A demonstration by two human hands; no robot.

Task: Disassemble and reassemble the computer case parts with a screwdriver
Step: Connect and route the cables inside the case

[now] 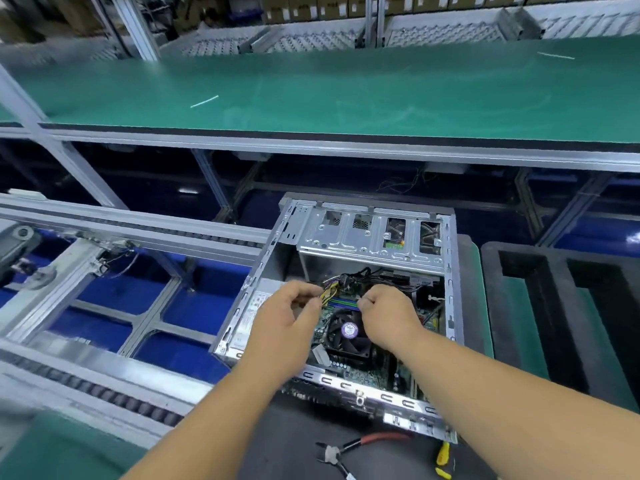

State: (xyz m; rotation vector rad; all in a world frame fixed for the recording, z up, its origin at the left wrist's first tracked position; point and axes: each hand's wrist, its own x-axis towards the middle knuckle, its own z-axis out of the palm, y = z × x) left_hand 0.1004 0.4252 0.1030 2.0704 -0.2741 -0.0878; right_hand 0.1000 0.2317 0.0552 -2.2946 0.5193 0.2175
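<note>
Both hands (346, 306) pinching cables (332, 291) inside case (450, 306)

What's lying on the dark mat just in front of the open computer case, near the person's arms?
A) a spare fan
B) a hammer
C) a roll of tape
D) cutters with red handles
D: cutters with red handles lie on the dark mat just in front of the open computer case, between the person's forearms.

Pliers (337, 452) before computer case (349, 233)
</note>
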